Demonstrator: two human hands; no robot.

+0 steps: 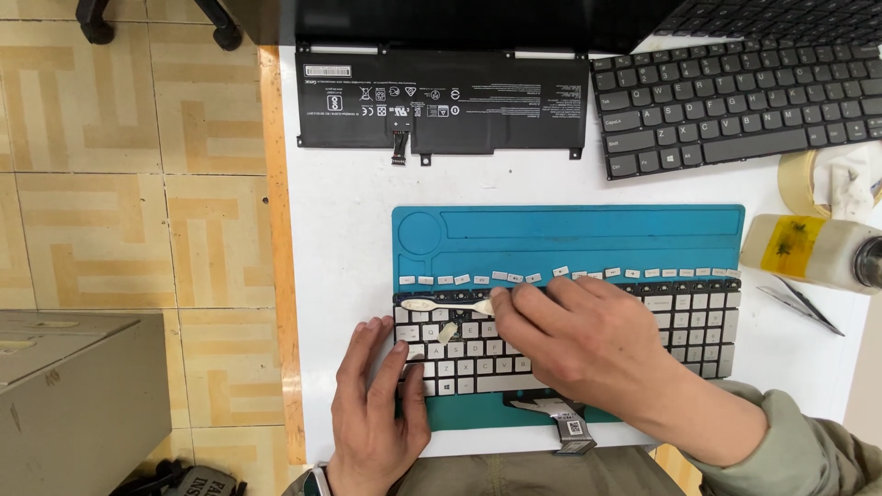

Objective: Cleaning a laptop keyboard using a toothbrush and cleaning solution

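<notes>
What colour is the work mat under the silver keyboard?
The flat rubber work mat is teal blue, seen best in the head view, under the silver laptop keyboard.

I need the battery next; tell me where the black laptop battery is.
The black laptop battery lies at the top of the white table, above the blue mat, left of the dark keyboard.

1. On the counter point(349, 220): a mat point(588, 230), with a keyboard point(698, 321) on its near half.
2. Along the keyboard's far edge, on the mat: a row of loose keycaps point(560, 273).
3. Left hand point(372, 413) on the keyboard's left end; right hand point(579, 340) over its middle.
4. Behind the mat: a battery pack point(441, 101); right of that, a second keyboard point(735, 110).
5. Right of the mat: a bottle point(808, 250) on its side, a tape roll point(799, 179) behind it.
</notes>
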